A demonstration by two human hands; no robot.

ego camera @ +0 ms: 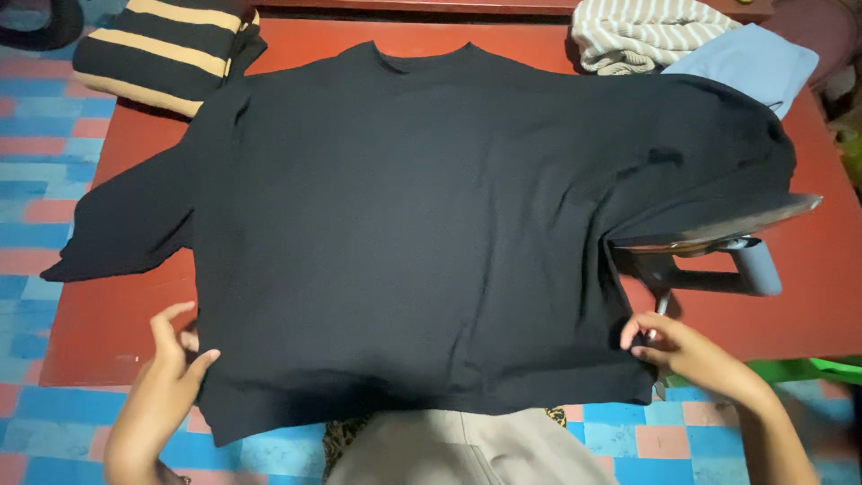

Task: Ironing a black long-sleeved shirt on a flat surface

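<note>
Beige trousers (467,449) sit at the bottom edge, nearest the lens, with the sweater's hem draped just over them.

At far left, the left hand (166,368) touches the lower left corner of the black sweater (413,224), thumb and fingers pressed to the hem edge; whether it pinches the cloth or only rests on it I cannot tell. Up and left of it, one sleeve (126,224) hangs off the red table (108,323) over the blue tiled floor (36,180). A folded striped top (162,54) lies at the table's back left corner, touching the sweater's shoulder.

Laid out flat, the sweater covers most of the table, neck away from the person. It looks fairly smooth through the middle, with creases toward the right shoulder.

Moving right, the right hand (669,346) grips the lower right hem corner, fingers curled around the edge. Just above it an iron (718,238) stands on the table beside the sweater, with the right sleeve bunched over its upper part. Behind, a striped cloth (637,31) and a blue garment (745,63) lie at the back right.

To square the hem well, I judge both corners should be pulled outward evenly and kept level, tension matched so the body stays flat, and the right side kept clear of the iron, which may be hot.
</note>
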